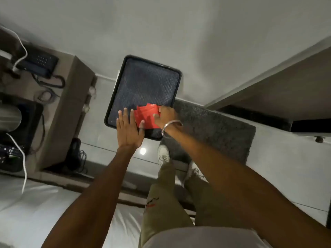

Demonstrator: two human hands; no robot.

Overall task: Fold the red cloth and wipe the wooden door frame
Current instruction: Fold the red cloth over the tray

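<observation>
A red cloth [146, 117] lies folded small on the near end of a black tray [143, 83] that stands against the grey wall. My left hand [129, 130] rests flat with fingers spread, its thumb side touching the cloth's left edge. My right hand [165, 116], with a metal bangle at the wrist, pinches the cloth's right edge between thumb and fingers. The wooden door [279, 92] and its pale frame [268, 72] run along the upper right, apart from both hands.
A brown cabinet [59, 111] at left carries a dark phone [38, 62], cables and a metal kettle [9, 117]. A dark grey rug [215, 129] lies under the tray's right side. White bedding [35, 208] fills the lower left. My legs and white shoes [163, 153] are below.
</observation>
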